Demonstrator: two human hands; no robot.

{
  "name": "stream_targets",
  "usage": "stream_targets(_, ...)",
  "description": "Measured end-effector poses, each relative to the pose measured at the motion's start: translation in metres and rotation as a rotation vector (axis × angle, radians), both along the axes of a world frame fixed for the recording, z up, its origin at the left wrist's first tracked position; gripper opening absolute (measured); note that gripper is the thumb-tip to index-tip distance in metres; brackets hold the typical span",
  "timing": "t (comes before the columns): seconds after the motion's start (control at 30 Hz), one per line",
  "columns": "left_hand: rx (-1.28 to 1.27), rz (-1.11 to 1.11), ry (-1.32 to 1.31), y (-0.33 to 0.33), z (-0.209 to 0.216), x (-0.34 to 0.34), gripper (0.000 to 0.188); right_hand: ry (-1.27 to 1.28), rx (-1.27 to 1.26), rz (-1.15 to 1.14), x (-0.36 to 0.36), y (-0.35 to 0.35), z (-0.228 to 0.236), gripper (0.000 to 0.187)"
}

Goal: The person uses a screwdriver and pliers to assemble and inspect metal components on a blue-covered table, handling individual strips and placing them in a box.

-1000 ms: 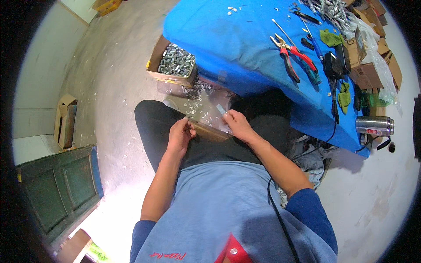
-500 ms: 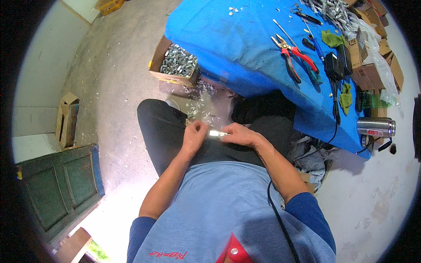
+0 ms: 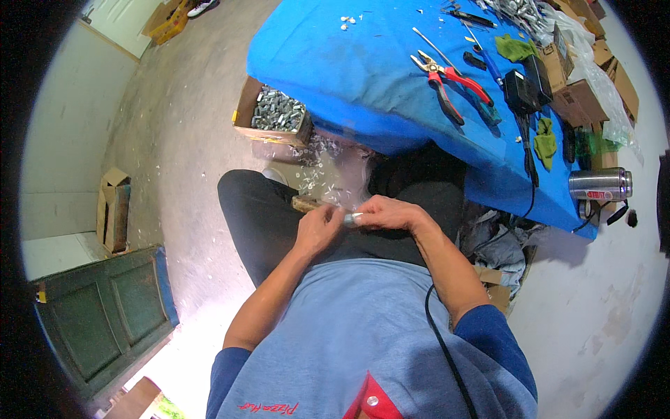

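Note:
Over my lap, my right hand is closed on a small grey metal piece, whose end sticks out past the fingertips. My left hand is closed in a pinch right against that piece; what its fingers hold, if anything, is hidden. Just beyond the left hand a brown wooden-looking block shows partly. Beyond my knees stands a cardboard box filled with many small grey metal pieces of similar look. White scraps lie scattered on the floor between box and lap.
A blue-covered table stands ahead to the right. On it lie red-handled pliers, a blue screwdriver, green cloths, a black adapter and a steel flask. A dark green panel leans at the left.
My left hand has come closer to the right, up against the metal piece. That piece has tilted and no longer shines brightly. The block past my left hand shows more.

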State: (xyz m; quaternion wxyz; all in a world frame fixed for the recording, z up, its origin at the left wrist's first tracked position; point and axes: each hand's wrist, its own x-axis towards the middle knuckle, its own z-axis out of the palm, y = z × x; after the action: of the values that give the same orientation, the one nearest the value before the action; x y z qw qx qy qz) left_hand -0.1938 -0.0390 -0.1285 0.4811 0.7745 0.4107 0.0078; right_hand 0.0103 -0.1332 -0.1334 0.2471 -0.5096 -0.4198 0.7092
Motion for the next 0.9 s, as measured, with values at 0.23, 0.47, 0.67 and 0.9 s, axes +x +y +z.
stream_targets(0.23,-0.116,-0.054,0.024,0.006,0.001,0.001,0.048,-0.393,0.155,-0.231,-0.013,-0.002,0.000,0.031)
stream_targets(0.47,-0.303,-0.037,-0.059,0.008,-0.013,-0.003,0.053,-0.425,0.333,-0.255,-0.014,-0.011,0.007,0.029)
stream_targets(0.67,-0.426,0.006,-0.092,0.012,-0.027,-0.006,0.047,-0.658,0.561,-0.237,-0.019,-0.011,0.012,0.028)
stream_targets(0.9,-0.397,-0.058,-0.189,0.008,-0.016,-0.001,0.047,-0.795,0.793,-0.274,-0.022,-0.007,0.018,0.023)
